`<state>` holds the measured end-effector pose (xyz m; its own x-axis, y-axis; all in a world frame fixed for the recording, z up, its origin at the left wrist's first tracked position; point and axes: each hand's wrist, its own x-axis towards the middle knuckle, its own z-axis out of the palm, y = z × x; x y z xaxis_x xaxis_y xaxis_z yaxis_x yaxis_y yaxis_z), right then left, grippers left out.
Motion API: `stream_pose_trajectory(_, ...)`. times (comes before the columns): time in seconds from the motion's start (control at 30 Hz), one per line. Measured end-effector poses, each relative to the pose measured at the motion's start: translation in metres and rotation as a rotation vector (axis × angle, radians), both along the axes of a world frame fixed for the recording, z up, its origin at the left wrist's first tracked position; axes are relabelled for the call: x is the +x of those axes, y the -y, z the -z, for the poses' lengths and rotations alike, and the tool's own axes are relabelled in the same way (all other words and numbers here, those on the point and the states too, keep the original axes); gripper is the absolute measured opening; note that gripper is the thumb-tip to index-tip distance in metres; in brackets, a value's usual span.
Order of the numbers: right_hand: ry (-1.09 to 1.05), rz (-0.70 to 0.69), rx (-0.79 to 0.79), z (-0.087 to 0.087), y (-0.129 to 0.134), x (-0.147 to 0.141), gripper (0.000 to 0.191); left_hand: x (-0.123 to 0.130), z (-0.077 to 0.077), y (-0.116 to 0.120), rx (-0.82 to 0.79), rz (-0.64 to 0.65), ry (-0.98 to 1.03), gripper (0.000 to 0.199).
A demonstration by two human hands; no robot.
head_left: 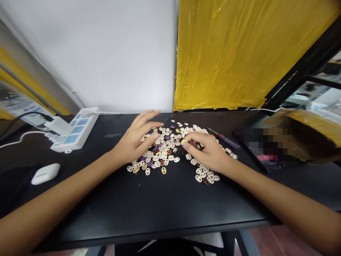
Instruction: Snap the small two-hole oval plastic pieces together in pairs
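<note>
Small oval pieces with two holes, mostly cream with some yellow, purple and brown, lie in a loose pile on the black table. Over the pile's left part hovers my left hand, fingers spread and nothing held. My right hand pinches a pale yellow piece between thumb and index finger. Below and beside my right hand is another group of cream pieces, with a dark brown piece at its lower edge. My right hand hides some pieces.
A screwdriver lies right of the pile, and a dark phone farther right by a yellow-brown wrapped object. At left are a white power strip with plugs and a white earbud case. White and yellow panels stand behind.
</note>
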<state>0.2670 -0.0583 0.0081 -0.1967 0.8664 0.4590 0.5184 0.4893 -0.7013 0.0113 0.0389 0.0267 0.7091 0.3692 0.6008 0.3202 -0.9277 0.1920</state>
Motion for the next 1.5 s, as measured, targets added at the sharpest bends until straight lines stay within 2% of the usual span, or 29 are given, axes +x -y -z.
stream_pose_trajectory(0.1, 0.135, -0.041, 0.085, 0.0, 0.0, 0.0, 0.013, -0.005, 0.006, 0.004, -0.014, 0.013, -0.037, 0.022)
stream_pose_trajectory(0.2, 0.292, -0.064, 0.147, 0.003, -0.002, 0.001, 0.016, -0.009, 0.014, 0.002, -0.044, 0.079, -0.101, 0.025)
stream_pose_trajectory(0.3, 0.362, -0.058, 0.129, 0.005, -0.004, 0.002, 0.016, -0.01, 0.018, -0.001, -0.036, 0.135, -0.146, 0.028)
stream_pose_trajectory(0.47, 0.44, -0.054, 0.111, 0.007, -0.005, 0.005, 0.019, -0.01, 0.016, -0.002, -0.052, 0.185, -0.219, 0.026)
stream_pose_trajectory(0.6, 0.513, -0.01, 0.114, 0.008, -0.005, 0.008, 0.021, -0.011, 0.017, -0.005, -0.063, 0.196, -0.205, 0.019)
stream_pose_trajectory(0.73, 0.503, 0.074, 0.163, 0.009, -0.004, 0.009, 0.019, -0.008, 0.02, -0.007, -0.068, 0.22, -0.195, 0.013)
stream_pose_trajectory(1.0, 0.393, 0.12, 0.232, 0.001, -0.003, 0.011, 0.023, -0.006, 0.024, -0.007, -0.057, 0.246, -0.144, 0.008)
stream_pose_trajectory(1.2, 0.343, 0.311, 0.229, -0.009, -0.012, 0.032, 0.023, -0.005, 0.025, -0.007, -0.036, 0.227, -0.126, 0.006)
stream_pose_trajectory(1.33, 0.313, 0.414, 0.212, -0.009, -0.021, 0.048, 0.023, -0.007, 0.027, -0.008, -0.005, 0.18, -0.102, 0.009)
stream_pose_trajectory(1.5, 0.352, 0.347, 0.165, -0.007, -0.026, 0.052, 0.021, -0.007, 0.026, -0.008, 0.026, 0.185, -0.036, 0.014)
